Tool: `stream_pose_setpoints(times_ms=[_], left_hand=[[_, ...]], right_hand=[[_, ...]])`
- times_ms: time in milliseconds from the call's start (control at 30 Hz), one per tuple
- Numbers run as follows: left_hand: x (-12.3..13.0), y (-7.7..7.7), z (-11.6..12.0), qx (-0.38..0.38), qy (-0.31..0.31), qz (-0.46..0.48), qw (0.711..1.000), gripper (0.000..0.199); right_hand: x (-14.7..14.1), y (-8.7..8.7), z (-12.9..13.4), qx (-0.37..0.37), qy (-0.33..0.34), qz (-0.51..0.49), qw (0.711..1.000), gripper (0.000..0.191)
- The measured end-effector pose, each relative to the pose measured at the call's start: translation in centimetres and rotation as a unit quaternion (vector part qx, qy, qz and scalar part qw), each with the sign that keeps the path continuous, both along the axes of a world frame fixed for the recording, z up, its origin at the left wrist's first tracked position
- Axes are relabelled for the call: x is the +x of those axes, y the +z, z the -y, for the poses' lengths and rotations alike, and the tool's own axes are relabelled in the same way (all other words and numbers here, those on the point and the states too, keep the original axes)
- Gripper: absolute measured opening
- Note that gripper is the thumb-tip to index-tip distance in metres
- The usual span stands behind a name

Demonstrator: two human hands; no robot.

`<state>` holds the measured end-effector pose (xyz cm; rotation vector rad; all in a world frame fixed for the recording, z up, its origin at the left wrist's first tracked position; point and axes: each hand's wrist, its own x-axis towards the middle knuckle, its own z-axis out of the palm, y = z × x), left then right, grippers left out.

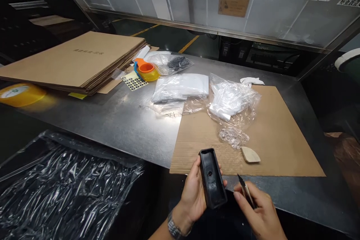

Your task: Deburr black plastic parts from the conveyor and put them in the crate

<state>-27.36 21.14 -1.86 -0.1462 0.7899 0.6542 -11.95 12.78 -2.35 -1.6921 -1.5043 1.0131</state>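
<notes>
My left hand [194, 195] is wrapped round a black, open-topped rectangular box [213, 180] with a small round hole in its floor. The box tilts so that its hollow side faces me, just off the table's front edge. To its right, my right hand [258, 208] pinches a slim craft knife [245, 189], with the dark pointed blade up and to the left. Blade and box are apart. Beyond the knife, a pale fan-shaped piece [251, 155] lies on a brown cardboard sheet [278, 135].
Clear bags with white sheets [182, 86] lie behind, beside crumpled plastic [233, 137]. An orange and yellow tape dispenser [147, 70], a label sheet [134, 80], stacked cardboard [84, 56] and a yellow tape roll [22, 95] are on the left. Black plastic film [64, 183] fills the lower left.
</notes>
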Motion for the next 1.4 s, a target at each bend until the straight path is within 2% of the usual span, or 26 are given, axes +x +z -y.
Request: stream_pose_setpoints(times_ms=[100, 200, 367, 600, 700, 833, 933, 1067, 1167, 1300, 1400], left_hand=[[0.3, -0.5, 0.3, 0.004, -0.049, 0.029, 0.998, 0.058], [0.7, -0.9, 0.8, -0.003, -0.064, 0.008, 0.998, 0.058], [1.1, -1.1, 1.4, -0.010, -0.093, -0.010, 0.996, 0.061], [1.5, -1.5, 1.8, -0.003, -0.097, -0.037, 0.995, 0.060], [1.5, -1.3, 2.0, -0.008, -0.107, -0.038, 0.993, 0.060], [1.5, -0.8, 2.7, -0.044, -0.156, 0.046, 0.986, 0.062], [1.6, -0.5, 3.3, -0.046, -0.166, 0.011, 0.985, 0.064], [1.7, -0.3, 3.7, -0.024, -0.184, -0.011, 0.983, 0.062], [1.6, -0.2, 3.7, -0.007, -0.211, -0.016, 0.977, 0.066], [1.4, -0.4, 3.8, -0.002, -0.230, -0.034, 0.973, 0.065], [1.4, -0.6, 3.7, -0.003, -0.218, -0.019, 0.976, 0.067]], right_hand=[[-0.4, 0.3, -0.4, 0.076, 0.076, 0.047, 0.993, 0.019], [-0.9, 0.4, -1.0, 0.120, 0.151, 0.095, 0.977, 0.026], [-1.3, 0.7, -1.7, 0.093, 0.216, 0.108, 0.966, 0.034], [-1.5, 0.9, -2.1, 0.069, 0.250, 0.150, 0.954, 0.025], [-1.3, 0.8, -2.2, 0.089, 0.245, 0.142, 0.955, 0.029], [-0.6, 0.5, -2.7, 0.121, 0.207, 0.180, 0.954, 0.040], [0.3, 0.6, -3.4, 0.128, 0.168, 0.191, 0.959, 0.035], [1.4, 1.0, -4.2, 0.122, 0.122, 0.142, 0.975, 0.027], [1.8, 1.3, -4.7, 0.112, 0.141, 0.092, 0.979, 0.022], [1.5, 1.4, -5.2, 0.095, 0.169, 0.051, 0.980, 0.028], [1.5, 0.9, -5.4, 0.067, 0.116, 0.025, 0.991, 0.035]])
